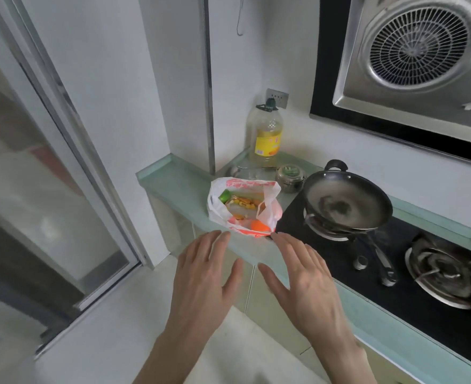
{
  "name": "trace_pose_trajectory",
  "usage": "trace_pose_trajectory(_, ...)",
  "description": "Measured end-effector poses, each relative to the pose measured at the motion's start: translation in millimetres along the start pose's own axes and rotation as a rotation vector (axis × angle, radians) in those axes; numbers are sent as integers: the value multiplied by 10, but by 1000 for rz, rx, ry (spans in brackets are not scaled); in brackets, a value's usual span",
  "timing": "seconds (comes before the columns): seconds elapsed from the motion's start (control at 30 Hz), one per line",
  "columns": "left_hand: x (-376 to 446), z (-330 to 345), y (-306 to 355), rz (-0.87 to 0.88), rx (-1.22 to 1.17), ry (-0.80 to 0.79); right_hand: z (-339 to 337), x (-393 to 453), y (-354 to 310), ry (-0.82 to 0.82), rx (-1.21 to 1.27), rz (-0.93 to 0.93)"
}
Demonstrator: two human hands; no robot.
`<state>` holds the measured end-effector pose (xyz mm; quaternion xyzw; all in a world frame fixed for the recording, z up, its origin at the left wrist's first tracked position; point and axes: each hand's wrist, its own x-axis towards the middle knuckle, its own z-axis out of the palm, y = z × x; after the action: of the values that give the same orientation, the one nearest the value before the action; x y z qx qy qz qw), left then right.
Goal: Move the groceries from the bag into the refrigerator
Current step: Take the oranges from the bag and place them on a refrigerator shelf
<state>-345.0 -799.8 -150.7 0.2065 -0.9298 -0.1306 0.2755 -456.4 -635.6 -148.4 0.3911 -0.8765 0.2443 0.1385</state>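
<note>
A white and red plastic bag (217, 206) stands open on the pale green counter (179, 187). Inside it I see a green-capped item (224, 195), a packet of yellow and orange food (244, 203) and an orange round thing (260, 226). My left hand (201, 275) hovers just below the bag with fingers straight and spread, holding nothing. My right hand (303, 278) hovers beside it, fingers also straight, its fingertips near the bag's lower right corner. Neither hand touches the bag. No refrigerator is in view.
A dark wok (345, 200) sits on the left burner of a black gas hob (395, 261). Behind the bag stand a large oil bottle (266, 134) and a small lidded jar (289, 177). A range hood (422, 48) hangs above. A glass sliding door (48, 189) is at left.
</note>
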Motion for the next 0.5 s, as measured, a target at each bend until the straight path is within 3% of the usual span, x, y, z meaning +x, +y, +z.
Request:
trace_pose_trajectory(0.37,910,869,-289,-68,-23,-92,791,933,548,-51,77,-10)
trace_pose_trajectory(0.5,1224,1305,-348,-118,-37,-145,1138,1273,770,-159,94,14)
